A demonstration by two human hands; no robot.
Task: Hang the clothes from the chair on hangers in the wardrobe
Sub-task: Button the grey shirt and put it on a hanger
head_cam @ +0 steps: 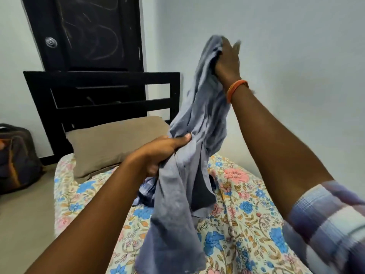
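A grey-blue shirt [177, 204] hangs crumpled in the air above the bed. My left hand [162, 153] grips it around its middle, fingers curled round the cloth. My right hand [227, 60] is raised higher and holds the shirt's top end; the fingers are blurred. A darker blue garment [146, 191] lies on the bed below the shirt, partly hidden behind it. No chair, hanger or wardrobe interior is in view.
The bed has a floral sheet [246, 214] and a brown pillow [110, 143] against a black headboard [98, 95]. Behind it is a black door [85, 32]. A dark bag [17, 157] sits on the floor at the left.
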